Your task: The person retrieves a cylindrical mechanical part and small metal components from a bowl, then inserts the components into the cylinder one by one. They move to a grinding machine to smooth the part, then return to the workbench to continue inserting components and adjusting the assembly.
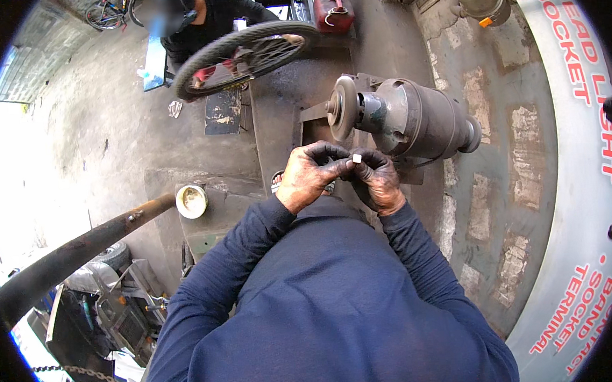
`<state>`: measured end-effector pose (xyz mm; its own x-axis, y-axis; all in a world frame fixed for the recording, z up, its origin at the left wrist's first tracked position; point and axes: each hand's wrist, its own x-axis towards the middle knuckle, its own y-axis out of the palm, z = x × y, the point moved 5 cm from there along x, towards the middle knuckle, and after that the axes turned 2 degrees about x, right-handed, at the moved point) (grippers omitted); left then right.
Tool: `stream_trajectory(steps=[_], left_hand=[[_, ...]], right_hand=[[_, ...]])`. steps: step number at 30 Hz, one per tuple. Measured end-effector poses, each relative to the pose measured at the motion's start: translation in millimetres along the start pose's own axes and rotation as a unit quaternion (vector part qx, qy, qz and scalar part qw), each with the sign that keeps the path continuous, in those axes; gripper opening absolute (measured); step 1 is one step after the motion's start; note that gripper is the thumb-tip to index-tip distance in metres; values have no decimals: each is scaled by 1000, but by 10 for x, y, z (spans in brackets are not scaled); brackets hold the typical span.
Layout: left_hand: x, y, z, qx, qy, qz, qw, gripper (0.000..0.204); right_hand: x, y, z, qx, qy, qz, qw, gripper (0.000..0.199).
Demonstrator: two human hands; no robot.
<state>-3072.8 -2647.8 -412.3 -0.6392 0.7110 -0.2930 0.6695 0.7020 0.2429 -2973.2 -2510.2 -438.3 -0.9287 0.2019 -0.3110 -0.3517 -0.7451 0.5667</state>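
My left hand (pixel 307 175) and my right hand (pixel 378 181) meet in front of my body, fingers darkened with grime. Between their fingertips shows a small piece with a pale, square face (pixel 357 158). Both thumbs and index fingers are closed around it; the rest of it is hidden by the fingers. Just beyond my hands stands a bench grinder (pixel 424 119), its round wheel (pixel 344 109) facing left. Whether the wheel is turning, I cannot tell.
Ahead, a person in dark clothes (pixel 222 17) is by a bicycle wheel (pixel 204 64). A red jerrycan (pixel 334 13) stands farther back. At left are a rusty pole (pixel 92 242), a round tin (pixel 192 201) and piled metal parts (pixel 120 307). A brick wall (pixel 480 180) and a printed sign (pixel 538 317) line the right.
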Motion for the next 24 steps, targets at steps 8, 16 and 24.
stream_trajectory(steps=[8,16,24], left_hand=[[15,-108,178,72,-59,-2,996,22],[111,-155,486,0,-59,-79,995,29],[363,-140,621,86,-81,-81,990,29]], right_hand=[[42,136,280,-392,-2,-32,920,13],[143,-87,-170,-90,94,-117,985,24],[372,-743,-629,-227,-42,-104,967,28]])
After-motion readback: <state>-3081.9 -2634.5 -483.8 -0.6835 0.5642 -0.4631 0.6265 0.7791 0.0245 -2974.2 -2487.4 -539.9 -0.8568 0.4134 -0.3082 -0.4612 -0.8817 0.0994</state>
